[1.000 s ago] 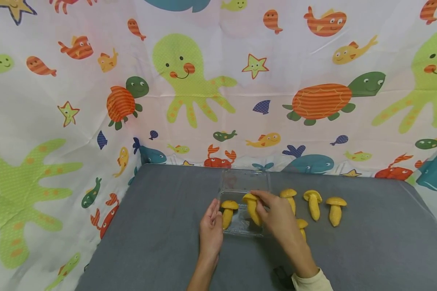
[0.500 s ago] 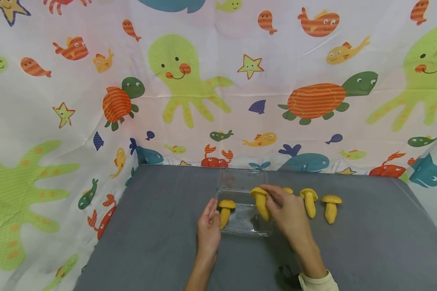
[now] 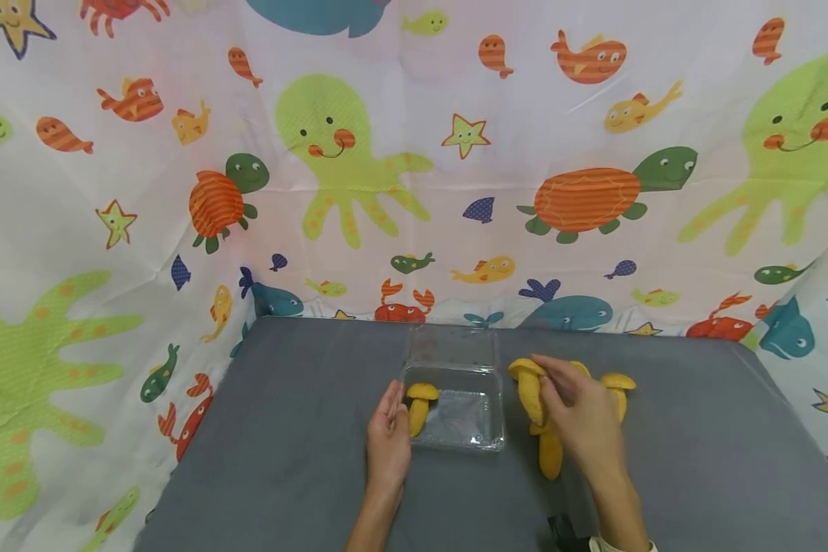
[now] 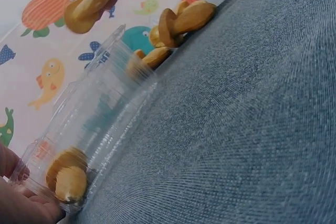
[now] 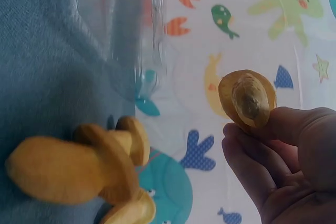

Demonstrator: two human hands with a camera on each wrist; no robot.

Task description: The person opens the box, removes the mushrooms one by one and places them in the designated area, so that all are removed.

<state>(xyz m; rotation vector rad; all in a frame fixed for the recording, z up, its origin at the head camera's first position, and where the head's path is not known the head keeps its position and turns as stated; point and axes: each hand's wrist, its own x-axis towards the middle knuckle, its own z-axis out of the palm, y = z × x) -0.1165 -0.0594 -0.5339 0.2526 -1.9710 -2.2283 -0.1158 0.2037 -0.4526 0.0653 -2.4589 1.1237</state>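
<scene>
My left hand grips the left edge of a clear plastic clamshell box, whose lid lies folded back. Inside, at the box's left end, lies one yellow toy mushroom. To the right of the box, my right hand pinches another yellow mushroom between thumb and fingers. That held mushroom is raised above the tabletop in the right wrist view, its stem end toward the camera. Below it on the table is a further mushroom.
More mushrooms lie right of the box, partly behind my right hand, one with its cap showing. A dark strap-like object is at my right wrist. The grey tabletop meets a sea-animal curtain at its back and sides.
My right hand has carried the pinched mushroom rightward, from over the box to beside it, above the mushrooms on the table. My left hand stays on the box; the head view has shifted slightly.
</scene>
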